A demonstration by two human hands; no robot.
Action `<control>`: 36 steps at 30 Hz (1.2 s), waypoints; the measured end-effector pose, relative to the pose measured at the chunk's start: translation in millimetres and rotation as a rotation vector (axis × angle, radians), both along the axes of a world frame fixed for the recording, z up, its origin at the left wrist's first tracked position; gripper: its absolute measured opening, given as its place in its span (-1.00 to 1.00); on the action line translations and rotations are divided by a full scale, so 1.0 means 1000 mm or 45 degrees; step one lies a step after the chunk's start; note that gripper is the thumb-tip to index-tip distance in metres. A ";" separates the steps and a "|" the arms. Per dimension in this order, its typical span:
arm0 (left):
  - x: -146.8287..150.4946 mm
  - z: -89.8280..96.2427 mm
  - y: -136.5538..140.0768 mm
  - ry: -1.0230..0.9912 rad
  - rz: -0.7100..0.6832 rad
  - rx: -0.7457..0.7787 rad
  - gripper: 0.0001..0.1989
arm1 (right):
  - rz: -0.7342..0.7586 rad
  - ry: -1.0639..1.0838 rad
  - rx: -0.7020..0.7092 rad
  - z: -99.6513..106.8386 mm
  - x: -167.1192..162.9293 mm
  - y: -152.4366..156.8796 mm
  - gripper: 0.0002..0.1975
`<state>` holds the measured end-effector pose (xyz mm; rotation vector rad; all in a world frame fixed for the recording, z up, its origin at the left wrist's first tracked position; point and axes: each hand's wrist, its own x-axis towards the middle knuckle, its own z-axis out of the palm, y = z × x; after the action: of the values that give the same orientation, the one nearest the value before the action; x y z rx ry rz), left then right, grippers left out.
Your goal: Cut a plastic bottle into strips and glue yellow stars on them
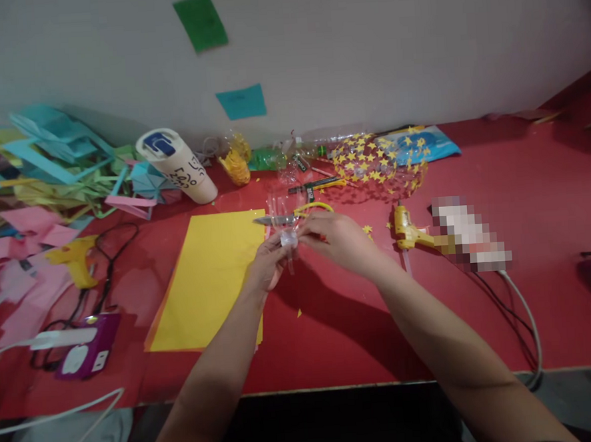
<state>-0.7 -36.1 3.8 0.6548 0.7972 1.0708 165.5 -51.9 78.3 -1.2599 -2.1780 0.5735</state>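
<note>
A clear plastic piece [289, 239] with thin see-through strips is between my hands, above the red table. My left hand [269, 259] grips it from the left. At its right edge, my right hand [339, 238] has fingers pinched together on the plastic. Just beyond my fingers lie scissors [315, 208] with yellow handles, their blades pointing left. A stack of yellow paper sheets [206, 280] is left of my left hand. To the right of my right hand rests a yellow glue gun [413, 230].
Clear plastic with yellow stars [372, 159], a blue packet [425, 143] and a box cutter [318, 185] lie toward the wall. A white tumbler [176, 165] stands beside folded paper shapes [65, 148]. Another glue gun [75, 258] and a purple box [88, 350] are at left, among cords.
</note>
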 end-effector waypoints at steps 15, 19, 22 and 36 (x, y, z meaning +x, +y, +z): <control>0.001 -0.002 0.000 0.055 0.023 0.130 -0.60 | -0.008 -0.042 0.027 0.005 -0.005 -0.007 -0.89; 0.001 -0.001 0.002 0.069 0.035 0.121 -0.67 | -0.034 0.080 0.049 0.015 0.006 -0.009 -0.88; 0.000 0.001 0.002 0.052 0.018 0.094 -0.67 | -0.087 0.205 0.125 0.023 0.015 -0.010 -0.85; 0.005 0.007 -0.003 0.111 -0.044 0.010 -0.72 | -0.148 0.199 -0.052 0.010 0.001 -0.006 -0.88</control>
<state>4.0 -39.0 10.9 0.7236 0.8546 1.0196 166.8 -57.8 88.8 -1.3081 -1.9601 0.6494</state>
